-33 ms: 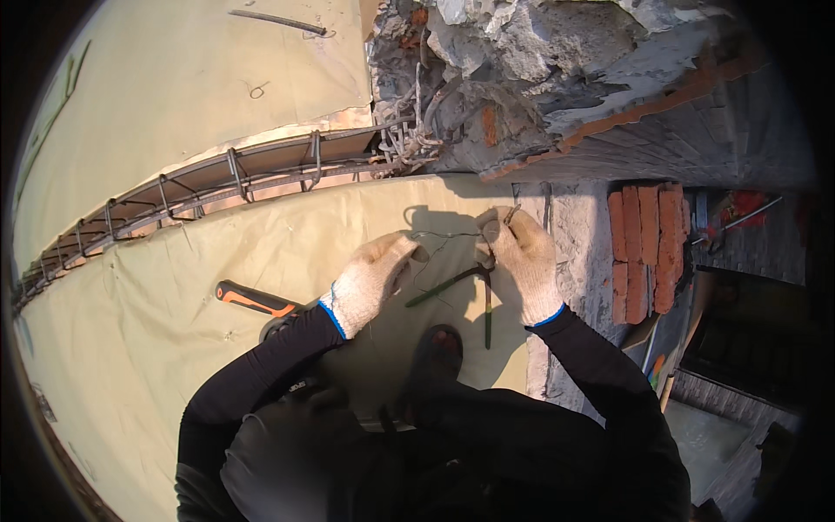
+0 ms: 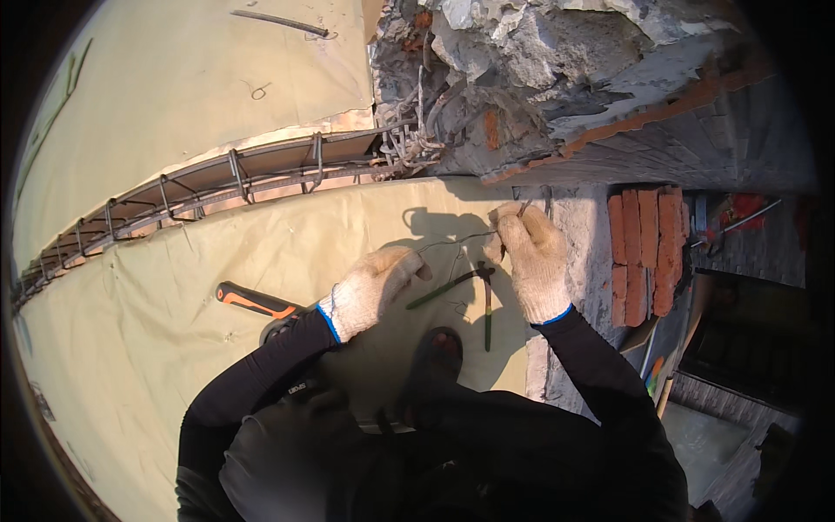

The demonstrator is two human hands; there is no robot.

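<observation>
Both of my hands wear whitish knit work gloves with blue cuffs. A thin, bent piece of tie wire (image 2: 458, 241) runs between them, slanting up toward the right. My left hand (image 2: 374, 285) is closed on its left end, fingers pinched together. My right hand (image 2: 532, 257) pinches the other end between thumb and fingers. Just below the wire, a pair of pincers (image 2: 488, 315) with green handles lies spread on the tan sheet (image 2: 348, 209), partly in shadow. Left of my left forearm lies a tool with a black and orange handle (image 2: 258, 300); my sleeve hides part of it.
A rebar cage (image 2: 235, 174) runs along a gap in the sheeting. Broken masonry (image 2: 557, 61) with exposed rebar rises at the top. Stacked red bricks (image 2: 648, 252) stand at the right, beyond a rough concrete edge (image 2: 581, 261). My foot (image 2: 442, 348) rests on the sheet.
My right hand has shifted slightly right, and the fingers of my left hand sit a little lower. The wire between them now slants more, and more of the pincers shows.
</observation>
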